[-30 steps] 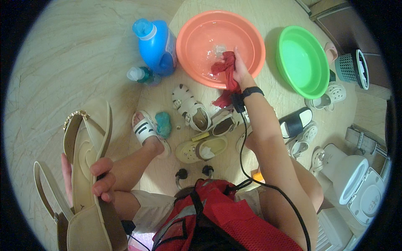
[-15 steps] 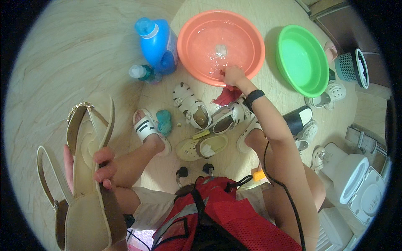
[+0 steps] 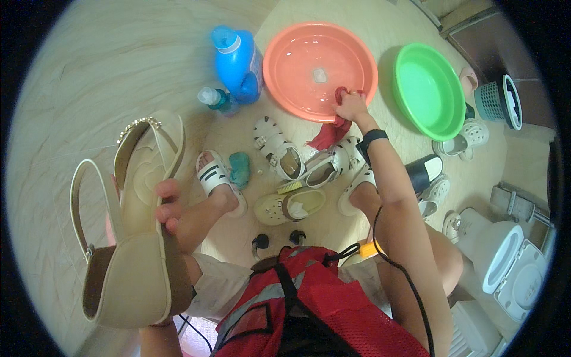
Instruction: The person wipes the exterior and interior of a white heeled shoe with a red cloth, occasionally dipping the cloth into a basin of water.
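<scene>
Raised at the left is a beige open-toed sandal [image 3: 134,279] with a slingback strap and a beaded trim. My left hand [image 3: 168,205] is closed around its middle, fingers on the inner edge. Over the near right rim of an orange basin [image 3: 272,98], my right hand [image 3: 353,108] grips a red cloth [image 3: 328,135]. Part of the cloth shows above my fingers, and the rest hangs outside the rim toward the floor. Water fills the basin, with a small pale square piece [image 3: 320,75] in it.
A blue jug [image 3: 239,65] and small pump bottle [image 3: 215,99] stand left of the basin; a green basin [image 3: 429,89] is right. White sandals [image 3: 276,149], a clog [image 3: 279,208], a yellow-bristled brush [image 3: 289,187] and a teal lump [image 3: 239,169] lie between my feet. A toilet [image 3: 502,253] stands right.
My right hand has shifted from over the water rightward to the basin's rim, lifting part of the red cloth. The sandal in my left hand has moved slightly right and up in view.
</scene>
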Tool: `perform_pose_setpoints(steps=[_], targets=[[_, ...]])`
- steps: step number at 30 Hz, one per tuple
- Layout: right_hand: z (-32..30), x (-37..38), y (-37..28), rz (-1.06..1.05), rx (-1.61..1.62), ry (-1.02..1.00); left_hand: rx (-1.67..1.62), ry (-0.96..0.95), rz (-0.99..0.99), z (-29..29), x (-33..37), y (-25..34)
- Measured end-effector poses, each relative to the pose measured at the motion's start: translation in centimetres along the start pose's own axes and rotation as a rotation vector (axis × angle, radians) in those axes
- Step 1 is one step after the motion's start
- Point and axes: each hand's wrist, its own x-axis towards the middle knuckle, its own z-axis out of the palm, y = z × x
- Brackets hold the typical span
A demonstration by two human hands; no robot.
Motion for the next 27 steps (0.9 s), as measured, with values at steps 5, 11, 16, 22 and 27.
perform_pose_setpoints(steps=[5,11,16,22,27], targets=[[2.0,1.0,1.9,-0.086,0.202,0.404,-0.021,0.027,0.004,0.0,0.2,-0.5],[0.0,-1.8,-0.3,-0.010,0.279,0.404,-0.045,0.109,0.094,-0.1,0.1,-1.2],[2.5,-0.7,-0.6,-0.040,0.275,0.739,0.065,0.051,-0.063,-0.2,0.8,0.1],[-0.2,0.1,-4.2,0.126,2.343,0.364,0.046,0.074,-0.045,-0.2,0.8,-0.3],[0.7,1.9,-2.3,0.007,2.484,0.415,0.046,0.087,-0.049,-0.5,0.9,-0.7]])
